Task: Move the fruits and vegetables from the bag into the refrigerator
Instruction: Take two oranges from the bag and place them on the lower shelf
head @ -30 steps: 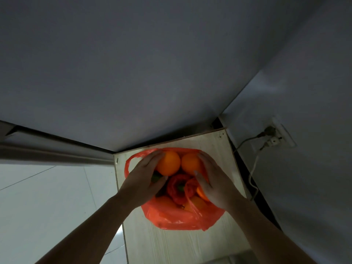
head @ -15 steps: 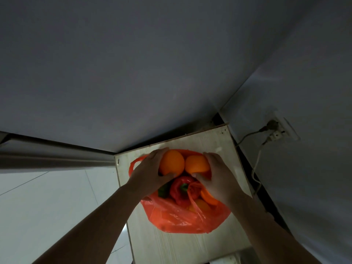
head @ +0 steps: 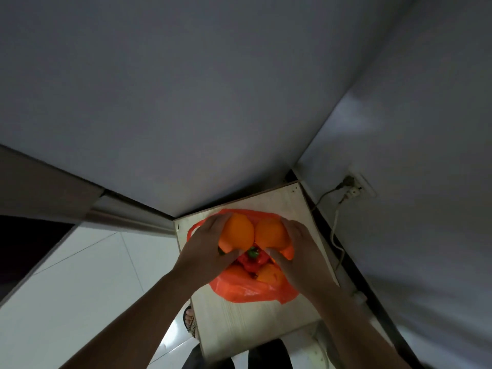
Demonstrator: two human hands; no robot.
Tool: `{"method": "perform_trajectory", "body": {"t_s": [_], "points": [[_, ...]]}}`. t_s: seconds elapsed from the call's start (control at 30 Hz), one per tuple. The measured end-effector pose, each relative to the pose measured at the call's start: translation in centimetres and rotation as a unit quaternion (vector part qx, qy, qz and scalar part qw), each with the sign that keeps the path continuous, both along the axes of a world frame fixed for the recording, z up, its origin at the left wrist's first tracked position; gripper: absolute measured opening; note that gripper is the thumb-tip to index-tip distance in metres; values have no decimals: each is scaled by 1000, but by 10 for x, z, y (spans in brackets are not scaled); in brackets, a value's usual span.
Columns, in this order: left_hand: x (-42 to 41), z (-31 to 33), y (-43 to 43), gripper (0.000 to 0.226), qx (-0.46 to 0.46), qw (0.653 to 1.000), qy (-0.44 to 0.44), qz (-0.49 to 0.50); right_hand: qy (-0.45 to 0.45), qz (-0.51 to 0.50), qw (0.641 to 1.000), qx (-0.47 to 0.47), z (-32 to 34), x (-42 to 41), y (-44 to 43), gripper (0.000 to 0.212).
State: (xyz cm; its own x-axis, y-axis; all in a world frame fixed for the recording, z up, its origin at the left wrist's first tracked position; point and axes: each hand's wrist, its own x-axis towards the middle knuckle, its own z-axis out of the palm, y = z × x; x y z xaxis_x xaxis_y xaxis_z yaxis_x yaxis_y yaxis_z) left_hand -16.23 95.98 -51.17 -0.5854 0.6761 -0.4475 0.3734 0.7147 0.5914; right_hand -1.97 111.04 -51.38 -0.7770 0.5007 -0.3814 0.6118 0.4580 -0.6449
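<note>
An orange plastic bag (head: 247, 292) lies open on a small wooden table (head: 239, 323). My left hand (head: 205, 249) grips one orange (head: 238, 231) and my right hand (head: 300, 251) grips a second orange (head: 270, 233); both fruits are lifted side by side above the bag's mouth. Inside the bag a red bell pepper (head: 251, 261) with a green stem shows between my thumbs, and another orange fruit (head: 269, 274) lies below it.
A grey wall fills the upper view and meets another wall at the right, where a socket (head: 352, 186) with a white cable (head: 335, 230) hangs beside the table. White floor tiles (head: 80, 288) lie to the left. A sandalled foot (head: 190, 319) shows by the table's left edge.
Both hands have closed around the two oranges and raised them a little out of the bag. The pepper underneath has come into clearer view.
</note>
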Motion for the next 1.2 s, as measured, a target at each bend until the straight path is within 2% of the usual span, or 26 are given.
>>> {"method": "perform_trajectory", "body": {"t_s": [0.2,0.3,0.43,0.63,0.77,0.97,1.2], "points": [[18,83,-28,88,41,999,2,-13,26,-35,999,10,94,22,-31,74],[19,121,-54,92,67,998,5,-21,66,-86,993,-41,134,26,-54,80],[11,157,-98,96,99,994,36,6,118,-91,986,-70,169,18,-90,71],[25,197,-134,94,102,983,98,115,167,-3,982,-88,193,4,-103,69],[56,218,-153,85,108,961,150,207,172,132,974,-71,208,-12,-99,68],[118,227,-189,85,80,913,160,366,142,332,930,-66,220,-27,-122,69],[188,227,-250,87,70,832,155,528,97,448,879,-127,217,-24,-195,84]]}}
